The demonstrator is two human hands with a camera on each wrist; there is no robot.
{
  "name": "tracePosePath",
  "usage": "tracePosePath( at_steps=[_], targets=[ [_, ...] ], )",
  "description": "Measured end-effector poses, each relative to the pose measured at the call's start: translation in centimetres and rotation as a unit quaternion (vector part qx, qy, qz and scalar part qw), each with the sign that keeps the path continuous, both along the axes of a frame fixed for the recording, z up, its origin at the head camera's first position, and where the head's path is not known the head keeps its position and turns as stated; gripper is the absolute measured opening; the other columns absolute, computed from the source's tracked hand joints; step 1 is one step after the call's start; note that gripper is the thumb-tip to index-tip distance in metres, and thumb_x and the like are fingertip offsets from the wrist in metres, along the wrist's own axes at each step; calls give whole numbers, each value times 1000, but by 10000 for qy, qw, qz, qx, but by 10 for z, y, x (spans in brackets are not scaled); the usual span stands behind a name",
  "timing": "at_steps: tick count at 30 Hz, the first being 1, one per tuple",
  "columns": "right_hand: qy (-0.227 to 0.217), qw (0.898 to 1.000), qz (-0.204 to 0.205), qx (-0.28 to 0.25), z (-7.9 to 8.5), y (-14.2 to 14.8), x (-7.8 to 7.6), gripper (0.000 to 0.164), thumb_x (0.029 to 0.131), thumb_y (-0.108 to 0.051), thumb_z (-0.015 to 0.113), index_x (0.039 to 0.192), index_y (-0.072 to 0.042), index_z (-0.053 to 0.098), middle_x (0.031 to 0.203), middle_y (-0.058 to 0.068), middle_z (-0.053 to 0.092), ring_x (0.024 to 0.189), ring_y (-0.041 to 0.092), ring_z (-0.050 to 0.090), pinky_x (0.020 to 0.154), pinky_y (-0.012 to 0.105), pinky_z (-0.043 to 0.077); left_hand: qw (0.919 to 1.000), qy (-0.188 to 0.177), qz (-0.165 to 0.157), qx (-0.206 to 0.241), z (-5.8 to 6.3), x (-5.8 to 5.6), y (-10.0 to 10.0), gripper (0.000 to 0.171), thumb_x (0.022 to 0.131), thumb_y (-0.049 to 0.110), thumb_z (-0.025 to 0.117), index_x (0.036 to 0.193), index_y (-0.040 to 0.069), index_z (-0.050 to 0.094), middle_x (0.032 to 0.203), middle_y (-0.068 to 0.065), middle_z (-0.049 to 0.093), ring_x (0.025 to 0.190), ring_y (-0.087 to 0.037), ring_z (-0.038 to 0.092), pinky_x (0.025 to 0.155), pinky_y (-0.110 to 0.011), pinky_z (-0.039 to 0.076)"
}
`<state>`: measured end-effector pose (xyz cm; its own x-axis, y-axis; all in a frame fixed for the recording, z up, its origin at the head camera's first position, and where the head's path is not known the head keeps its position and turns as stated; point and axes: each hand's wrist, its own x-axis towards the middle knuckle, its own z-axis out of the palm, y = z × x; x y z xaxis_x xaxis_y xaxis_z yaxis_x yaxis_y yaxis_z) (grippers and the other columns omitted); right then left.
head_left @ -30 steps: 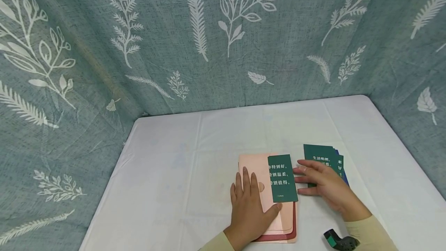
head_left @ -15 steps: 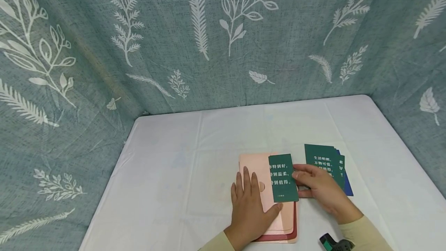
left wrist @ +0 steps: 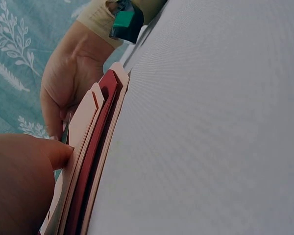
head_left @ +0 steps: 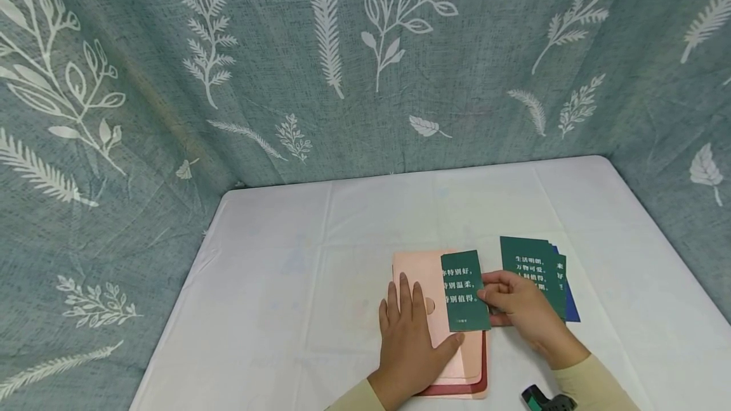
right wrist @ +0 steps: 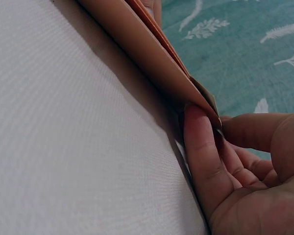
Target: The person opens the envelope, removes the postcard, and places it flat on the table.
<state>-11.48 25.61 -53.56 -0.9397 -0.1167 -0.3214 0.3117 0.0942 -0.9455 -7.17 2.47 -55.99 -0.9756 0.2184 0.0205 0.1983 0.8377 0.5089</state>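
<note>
A green card (head_left: pixel 465 309) printed with white characters sticks out of the right side of a pink envelope (head_left: pixel 436 325); its left part is hidden inside. The envelope has a round notch and tops a stack of pink and dark red envelopes (left wrist: pixel 100 117). My left hand (head_left: pixel 405 335) lies flat on the envelope, fingers spread, thumb close below the card. At the card's right edge my right hand (head_left: pixel 528 313) pinches it between thumb and fingers. In the right wrist view, the thumb (right wrist: pixel 255 131) and a finger (right wrist: pixel 200 142) meet at the edge.
More green cards (head_left: pixel 522 249) and a blue card (head_left: pixel 572 309) lie fanned out to the right, partly behind my right hand. A black and green device (head_left: pixel 545 400) sits at my right wrist. The white-covered table (head_left: pixel 274 271) meets a leaf-patterned curtain (head_left: pixel 257 68) behind.
My right hand has come left from beside the fanned cards to the green card's right edge, and its fingers have closed on it. My left hand has stayed in place.
</note>
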Motion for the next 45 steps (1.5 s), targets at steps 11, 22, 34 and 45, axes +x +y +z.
tracePosePath(
  at_steps=[11,22,34,45],
  targets=[
    [105,9993,-39,368,3,5,0,40,106,-4,67,142,11,59,103,13,71,79,22,69,66,37,63,9999,129,21,78,2,2,0,110,96,67,70,167,-7,31,179,-24,5,162,-49,6,121,-71,11],
    [186,9990,-42,399,7,13,-1,43,106,-4,68,145,11,57,104,11,71,81,20,66,63,35,61,9999,161,24,46,2,2,0,111,96,69,69,167,-7,31,179,-24,6,162,-49,7,121,-72,13],
    [401,9984,-76,390,10,23,-2,44,108,-6,64,147,13,54,107,9,70,88,17,66,64,35,61,9980,522,22,351,-3,3,-1,110,95,68,71,164,-10,35,178,-26,10,160,-53,10,119,-74,12],
    [434,9976,-311,433,15,32,-2,47,110,-7,63,150,13,50,108,10,71,90,16,68,68,35,61,9990,402,18,176,-4,3,-3,110,95,68,71,165,-9,34,178,-25,9,162,-49,9,121,-71,12]
  ],
)
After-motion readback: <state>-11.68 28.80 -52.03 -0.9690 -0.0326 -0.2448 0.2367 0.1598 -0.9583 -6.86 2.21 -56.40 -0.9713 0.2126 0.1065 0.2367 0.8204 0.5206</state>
